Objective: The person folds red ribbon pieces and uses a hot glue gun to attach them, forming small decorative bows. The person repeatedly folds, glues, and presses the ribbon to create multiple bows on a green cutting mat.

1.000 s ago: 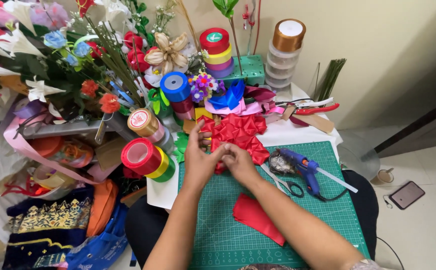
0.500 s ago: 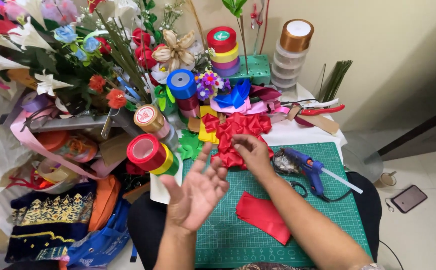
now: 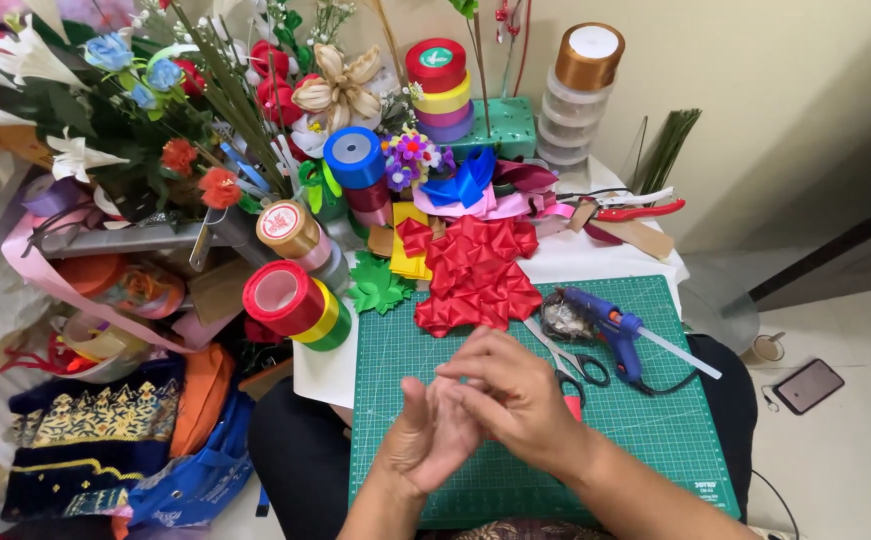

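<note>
Now the left hand (image 3: 434, 438) and right hand (image 3: 516, 395) press together over the green mat (image 3: 656, 440), their grasp impossible to tell; red ribbon pieces (image 3: 476, 275) lie just beyond, scissors (image 3: 568, 358) and glue gun (image 3: 611, 330) beside.

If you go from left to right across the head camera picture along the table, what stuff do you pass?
Red ribbon roll → green paper leaf → pile of red folded ribbon petals → blue glue gun → dark phone on the floor.

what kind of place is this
Likely a home craft corner for ribbon flowers: ribbon spools crowd a green cutting mat, with a blue glue gun and folded red ribbon petals.
</note>
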